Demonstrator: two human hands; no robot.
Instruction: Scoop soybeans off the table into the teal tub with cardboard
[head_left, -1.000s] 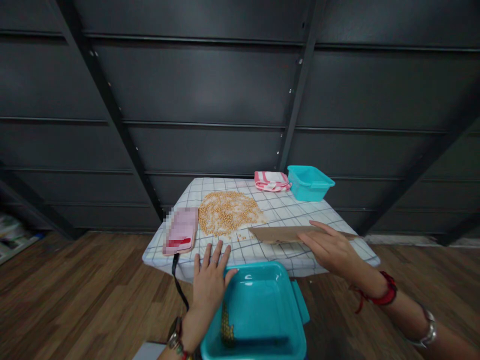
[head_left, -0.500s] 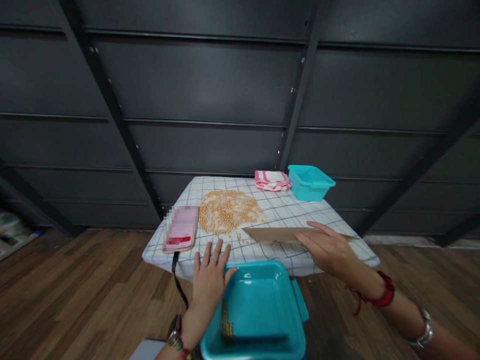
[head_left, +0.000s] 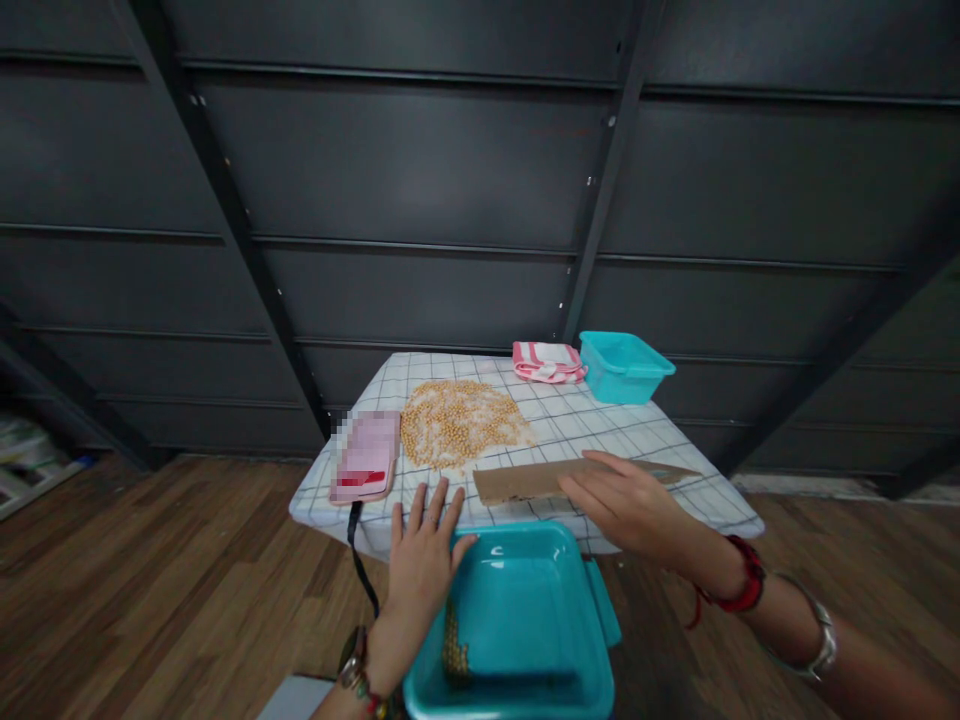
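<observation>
A heap of yellow beans lies spread on a small table covered with a white checked cloth. My right hand holds a strip of brown cardboard low over the near edge of the table. My left hand, fingers spread, rests against the left rim of a teal tub held just below the table's front edge. A few beans lie in the tub's left corner.
A pink phone case with a black strap lies at the table's left edge. A folded pink-and-white cloth and a second small teal tub sit at the far right. Dark metal shelving stands behind; wooden floor all round.
My right hand has slid the cardboard strip leftward and nearer the table's front edge. The left hand and the tub have stayed in place.
</observation>
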